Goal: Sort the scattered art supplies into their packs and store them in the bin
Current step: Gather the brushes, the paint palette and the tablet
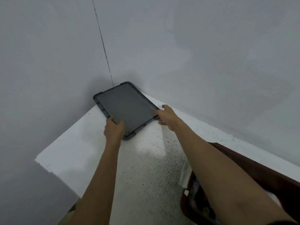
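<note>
**Two hands on a dark lid in the corner**

A flat dark grey plastic lid (pixel 125 109) lies in the middle of the frame, in the corner where two plain grey walls (pixel 211 46) meet. It is a rectangle with rounded corners, a raised rim and small notches along the edges; its surface looks smooth and matte. It leans or rests against the corner, and I cannot tell if its far end touches the floor.

The left hand (pixel 113 129) grasps the lid at its near left edge, with the thumb on top and the fingers curled around the rim. The right hand (pixel 167 116) is at the lid's right edge with fingers spread and loose; it is blurred, so I cannot tell if it grips the rim or only touches it.

The floor (pixel 146 168) is pale terrazzo with many small dark specks, and a bright patch of light falls just below the lid.

At the lower right of the frame, under the right forearm, stands a dark red bin (pixel 243 168) with smooth walls. Inside it are some coloured things, too blurred to name.
</note>
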Action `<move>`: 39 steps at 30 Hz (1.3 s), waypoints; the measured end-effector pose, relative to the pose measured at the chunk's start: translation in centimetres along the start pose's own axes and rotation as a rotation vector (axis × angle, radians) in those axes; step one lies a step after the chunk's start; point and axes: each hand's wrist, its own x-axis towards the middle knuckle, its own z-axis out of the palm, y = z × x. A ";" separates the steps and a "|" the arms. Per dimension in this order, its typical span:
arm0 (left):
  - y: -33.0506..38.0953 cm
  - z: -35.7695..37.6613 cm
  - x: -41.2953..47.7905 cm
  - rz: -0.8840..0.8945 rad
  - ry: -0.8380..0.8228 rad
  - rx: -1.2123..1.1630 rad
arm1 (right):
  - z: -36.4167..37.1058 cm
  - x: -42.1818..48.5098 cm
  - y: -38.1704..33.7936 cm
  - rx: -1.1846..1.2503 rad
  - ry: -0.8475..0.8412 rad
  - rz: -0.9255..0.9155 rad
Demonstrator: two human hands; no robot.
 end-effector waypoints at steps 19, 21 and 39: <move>8.7 -1.3 -6.7 -0.051 -0.426 -0.717 | -16.1 -20.0 -0.4 0.498 0.089 -0.602; 10.4 -1.3 -7.9 -0.025 -0.535 -0.772 | -16.9 -22.4 -0.2 0.486 0.103 -0.684; 10.1 8.7 -17.7 0.324 -0.793 -0.108 | -20.1 -34.2 17.3 0.061 0.896 -0.243</move>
